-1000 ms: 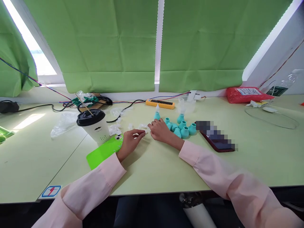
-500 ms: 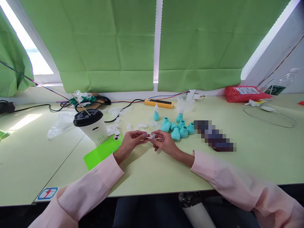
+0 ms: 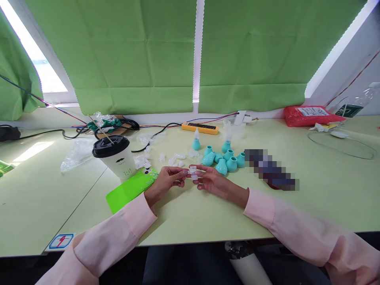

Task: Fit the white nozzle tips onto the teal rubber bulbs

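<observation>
A small translucent white plastic piece (image 3: 194,173) is between my two hands, above the table. My left hand (image 3: 171,180) pinches its left side with thumb and forefinger. From the right, my right hand (image 3: 211,180) grips the same piece, its lower fingers slightly apart. Just behind my right hand lie several turquoise bulbs (image 3: 221,167) with open necks. Two more bulbs stand upright with clear tips, one turquoise bulb (image 3: 196,144) and another (image 3: 227,146) to its right. Loose translucent pieces (image 3: 180,156) lie behind my hands.
A white cup (image 3: 120,162) with a black lid stands at left, beside a green phone (image 3: 127,192). Behind are a yellow power strip (image 3: 200,128) and black cables. A pixelated dark object (image 3: 271,170) lies right; a red package (image 3: 311,115) sits farther back.
The translucent piece now shows more fully between my fingertips, turned differently. My right hand has shifted slightly right and its fingers have loosened a little. The view has moved slightly.
</observation>
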Demonstrator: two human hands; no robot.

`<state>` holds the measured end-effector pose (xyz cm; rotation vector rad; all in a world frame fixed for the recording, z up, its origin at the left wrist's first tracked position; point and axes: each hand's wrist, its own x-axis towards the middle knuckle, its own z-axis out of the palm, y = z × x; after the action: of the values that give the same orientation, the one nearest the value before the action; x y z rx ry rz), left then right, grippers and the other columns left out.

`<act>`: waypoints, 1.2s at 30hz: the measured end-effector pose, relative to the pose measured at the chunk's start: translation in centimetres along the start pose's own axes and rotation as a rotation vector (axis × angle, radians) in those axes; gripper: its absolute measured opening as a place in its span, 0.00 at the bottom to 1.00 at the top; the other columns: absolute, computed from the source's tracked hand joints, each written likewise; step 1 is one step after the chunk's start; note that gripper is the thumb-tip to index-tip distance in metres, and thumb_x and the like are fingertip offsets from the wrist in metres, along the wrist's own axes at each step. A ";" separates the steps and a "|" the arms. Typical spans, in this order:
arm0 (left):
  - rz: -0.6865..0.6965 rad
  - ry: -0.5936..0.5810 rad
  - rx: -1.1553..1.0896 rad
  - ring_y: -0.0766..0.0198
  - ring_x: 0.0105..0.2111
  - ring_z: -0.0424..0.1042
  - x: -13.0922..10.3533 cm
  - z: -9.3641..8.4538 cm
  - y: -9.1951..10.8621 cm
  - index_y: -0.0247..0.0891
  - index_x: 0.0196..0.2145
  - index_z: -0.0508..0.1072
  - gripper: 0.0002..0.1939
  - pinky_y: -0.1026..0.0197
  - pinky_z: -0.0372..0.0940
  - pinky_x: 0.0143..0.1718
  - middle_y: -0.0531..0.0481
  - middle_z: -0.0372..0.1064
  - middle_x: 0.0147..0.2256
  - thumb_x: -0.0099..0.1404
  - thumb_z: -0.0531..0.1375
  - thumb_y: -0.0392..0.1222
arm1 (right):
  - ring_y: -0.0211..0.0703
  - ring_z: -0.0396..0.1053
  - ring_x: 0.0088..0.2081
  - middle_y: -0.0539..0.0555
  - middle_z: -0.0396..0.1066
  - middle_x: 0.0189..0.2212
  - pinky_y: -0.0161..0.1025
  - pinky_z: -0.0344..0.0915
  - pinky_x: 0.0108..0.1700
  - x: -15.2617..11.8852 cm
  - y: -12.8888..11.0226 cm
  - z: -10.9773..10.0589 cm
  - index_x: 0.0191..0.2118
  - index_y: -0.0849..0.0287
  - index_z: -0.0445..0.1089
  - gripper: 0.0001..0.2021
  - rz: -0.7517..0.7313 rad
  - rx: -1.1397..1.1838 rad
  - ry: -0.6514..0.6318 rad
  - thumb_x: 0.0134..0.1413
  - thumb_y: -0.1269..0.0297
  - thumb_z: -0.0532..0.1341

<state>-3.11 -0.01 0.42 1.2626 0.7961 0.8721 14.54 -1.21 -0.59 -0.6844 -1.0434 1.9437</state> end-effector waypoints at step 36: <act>-0.034 -0.007 -0.140 0.71 0.24 0.63 -0.3 0.5 -0.2 0.33 0.28 0.67 0.09 0.67 0.62 0.23 0.51 0.64 0.26 0.49 0.61 0.40 | 0.32 0.65 0.26 0.52 0.68 0.30 0.34 0.64 0.32 0.0 0.5 0.5 0.40 0.60 0.67 0.15 -0.070 -0.098 -0.053 0.43 0.61 0.61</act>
<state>-2.78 -0.50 0.29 1.1256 0.7355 0.8804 13.94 -1.57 -0.73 -0.6444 -1.1866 1.8694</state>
